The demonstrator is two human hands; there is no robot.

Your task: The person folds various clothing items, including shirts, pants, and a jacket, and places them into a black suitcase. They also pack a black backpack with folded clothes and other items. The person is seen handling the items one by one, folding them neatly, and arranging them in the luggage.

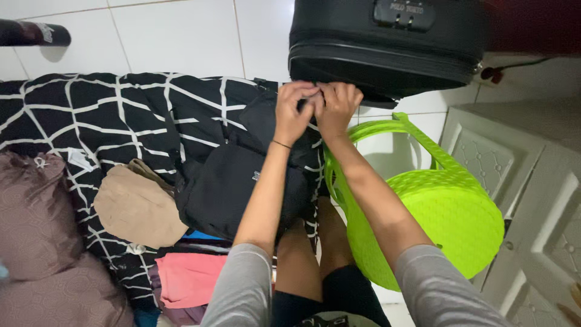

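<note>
My left hand (294,109) and my right hand (336,106) are side by side, both pinching the near edge of a black suitcase (387,42) that stands on the white tiled floor. The fingers close on something small at the zipper seam; what exactly is hidden by the fingers. Beneath my forearms a black garment (227,188) lies on a black-and-white patterned bedspread (115,115). A thin band circles my left wrist.
A bright green plastic basket (448,212) with a handle sits at my right knee. White patterned cabinet panels (532,200) stand at the right. A tan cloth (136,209), a pink cloth (190,278) and a brown pillow (36,236) lie on the bed.
</note>
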